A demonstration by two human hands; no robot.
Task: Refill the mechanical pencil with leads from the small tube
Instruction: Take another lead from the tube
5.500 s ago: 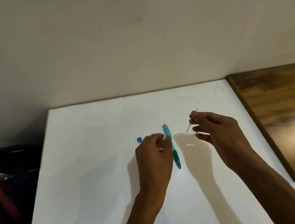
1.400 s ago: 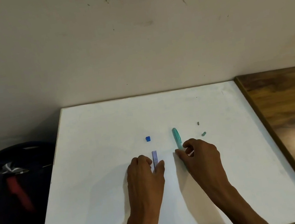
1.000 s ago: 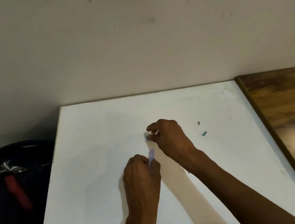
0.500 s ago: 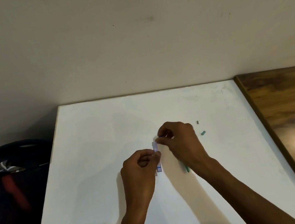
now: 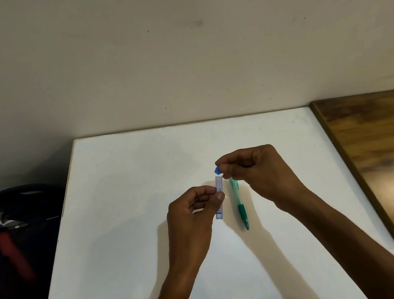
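Where both hands lay low before, left fingers [image 5: 218,195] round lead tube [image 5: 219,199], right fingers [image 5: 222,168] pinching blue cap [image 5: 217,170].

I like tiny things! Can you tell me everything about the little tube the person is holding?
The small tube is slim, see-through plastic with a pale purple tint and a blue-printed label. The left hand pinches its middle, holding it nearly upright above the white table. Its top is open; the right hand holds the blue cap just above it. The green pencil lies beside it.
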